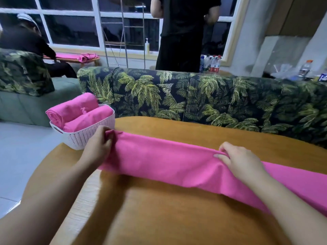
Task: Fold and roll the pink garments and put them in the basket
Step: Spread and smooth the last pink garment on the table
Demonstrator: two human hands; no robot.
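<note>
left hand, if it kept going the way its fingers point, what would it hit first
The left hand pinches the end of the pink garment, fingers pointing right along the fabric, so it would meet more of that garment first. The white basket sits just beyond the hand, not in that line, though depth is unclear.

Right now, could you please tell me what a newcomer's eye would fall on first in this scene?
The long pink garment stretched across the wooden table stands out first, with the left hand pinching its left end and the right hand gripping its far edge. Next comes the white basket at the table's far left corner, holding two rolled pink garments. Behind the table runs a palm-leaf print sofa.
</note>
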